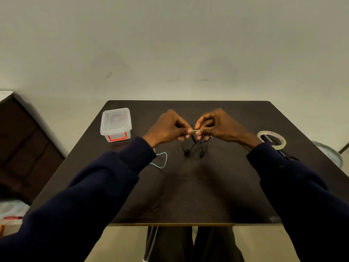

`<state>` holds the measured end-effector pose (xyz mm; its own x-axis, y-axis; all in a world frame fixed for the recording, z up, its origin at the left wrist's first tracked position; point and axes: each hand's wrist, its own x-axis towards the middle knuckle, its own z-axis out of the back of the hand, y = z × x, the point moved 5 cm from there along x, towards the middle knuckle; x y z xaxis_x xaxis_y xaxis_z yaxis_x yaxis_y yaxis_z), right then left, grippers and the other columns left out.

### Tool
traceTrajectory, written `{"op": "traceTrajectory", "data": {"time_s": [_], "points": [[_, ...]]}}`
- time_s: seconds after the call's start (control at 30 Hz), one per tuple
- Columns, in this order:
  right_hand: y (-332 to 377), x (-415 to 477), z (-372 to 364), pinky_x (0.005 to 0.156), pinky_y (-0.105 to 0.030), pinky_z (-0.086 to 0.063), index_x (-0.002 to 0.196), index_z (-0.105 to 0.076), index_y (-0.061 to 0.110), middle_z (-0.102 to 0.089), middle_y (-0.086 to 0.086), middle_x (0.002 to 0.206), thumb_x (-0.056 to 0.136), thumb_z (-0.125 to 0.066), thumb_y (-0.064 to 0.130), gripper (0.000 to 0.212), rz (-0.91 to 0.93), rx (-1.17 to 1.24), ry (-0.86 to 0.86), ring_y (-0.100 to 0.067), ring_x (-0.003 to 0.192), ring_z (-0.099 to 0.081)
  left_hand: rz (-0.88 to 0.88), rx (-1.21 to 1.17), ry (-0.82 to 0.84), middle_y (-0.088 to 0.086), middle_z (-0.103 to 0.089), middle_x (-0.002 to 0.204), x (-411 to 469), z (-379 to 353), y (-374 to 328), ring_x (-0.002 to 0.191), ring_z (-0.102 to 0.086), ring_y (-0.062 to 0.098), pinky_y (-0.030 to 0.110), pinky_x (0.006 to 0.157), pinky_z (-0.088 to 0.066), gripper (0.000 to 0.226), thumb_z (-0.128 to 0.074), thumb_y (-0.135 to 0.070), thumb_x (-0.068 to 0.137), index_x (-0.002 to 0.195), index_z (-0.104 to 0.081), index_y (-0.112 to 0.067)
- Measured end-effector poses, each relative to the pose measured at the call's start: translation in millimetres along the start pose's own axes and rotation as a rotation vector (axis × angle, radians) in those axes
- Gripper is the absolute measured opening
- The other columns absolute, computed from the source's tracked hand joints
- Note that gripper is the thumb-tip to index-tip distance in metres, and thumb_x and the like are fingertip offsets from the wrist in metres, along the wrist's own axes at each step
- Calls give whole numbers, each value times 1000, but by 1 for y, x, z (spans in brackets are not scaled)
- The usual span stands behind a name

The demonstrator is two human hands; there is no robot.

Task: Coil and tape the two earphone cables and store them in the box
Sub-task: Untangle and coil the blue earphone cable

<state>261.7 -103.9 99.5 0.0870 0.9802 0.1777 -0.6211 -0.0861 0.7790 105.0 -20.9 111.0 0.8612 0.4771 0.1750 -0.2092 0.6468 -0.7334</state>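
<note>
My left hand and my right hand meet above the middle of the dark table. Both pinch a short stretch of the light blue earphone cable between their fingertips. More of that blue cable loops on the table by my left sleeve. The black earphone cable lies on the table under my hands, its two earbuds towards me. A clear plastic box with its lid on and a red latch stands at the far left. A roll of tape lies at the right.
The table's near edge runs across the bottom of the view, with my legs below it. A dark wooden piece of furniture stands to the left of the table. A round grey object sits off the table's right edge.
</note>
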Motion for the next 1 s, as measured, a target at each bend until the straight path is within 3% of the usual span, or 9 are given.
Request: {"op": "traceTrajectory", "data": {"time_s": [0.13, 0.27, 0.33, 0.5, 0.63, 0.77, 0.87, 1.0], "points": [[-17, -7, 5, 62, -21, -55, 88, -76, 3, -76, -7, 74, 86, -76, 12, 10, -8, -49, 26, -13, 62, -69, 130, -263, -77, 6, -68, 72, -13, 16, 11, 56, -63, 5, 16, 54, -51, 14, -57, 4, 95, 93, -70, 10], [-40, -17, 19, 64, -19, -56, 94, -76, 2, -76, -7, 76, 88, -72, 10, 11, -51, -37, -25, -14, 65, -71, 224, -577, -184, 6, -62, 73, -34, 48, 36, 62, -62, 15, 17, 57, -51, 20, -48, 1, 99, 87, -63, -5], [-50, -21, 26, 63, -21, -57, 96, -76, 2, -76, -9, 76, 88, -72, 11, 13, -75, -28, -50, -16, 64, -70, 244, -606, -184, 5, -64, 73, -44, 60, 47, 63, -63, 15, 17, 57, -51, 21, -47, -2, 100, 88, -64, -6], [-62, -19, 28, 65, -24, -59, 98, -76, 2, -76, -7, 76, 89, -70, 10, 14, -101, -89, -53, -20, 67, -73, 273, -453, 44, 13, -69, 80, -56, 49, 65, 66, -64, 18, 19, 55, -51, 16, -56, -5, 97, 92, -70, -2], [-59, -19, 35, 68, -25, -58, 96, -77, 4, -77, -6, 76, 90, -70, 13, 13, -126, -113, -41, -19, 68, -73, 297, -430, 113, 16, -71, 82, -61, 51, 71, 62, -64, 18, 18, 51, -49, 18, -55, -5, 98, 90, -71, -2], [-44, -24, 41, 70, -32, -58, 96, -77, 4, -76, -9, 74, 90, -70, 14, 14, -106, -24, -64, -21, 66, -70, 287, 44, 236, -3, -78, 80, -68, 52, 77, 55, -63, 4, 13, 48, -42, 11, -69, -16, 91, 93, -80, -16], [-22, -23, 28, 66, -37, -56, 98, -78, 7, -75, -10, 73, 87, -72, 20, 18, -73, -17, -4, -29, 65, -67, 318, 138, 348, -6, -78, 84, -69, 41, 68, 61, -68, 3, 11, 50, -43, 13, -72, -21, 88, 99, -80, -18], [2, -18, 5, 60, -37, -54, 101, -78, 10, -75, -4, 72, 88, -73, 24, 20, -24, -97, 94, -30, 60, -65, 253, 119, 287, -4, -78, 97, -56, 33, 48, 70, -72, 7, 11, 53, -48, 15, -74, -11, 86, 100, -79, -15]]}}
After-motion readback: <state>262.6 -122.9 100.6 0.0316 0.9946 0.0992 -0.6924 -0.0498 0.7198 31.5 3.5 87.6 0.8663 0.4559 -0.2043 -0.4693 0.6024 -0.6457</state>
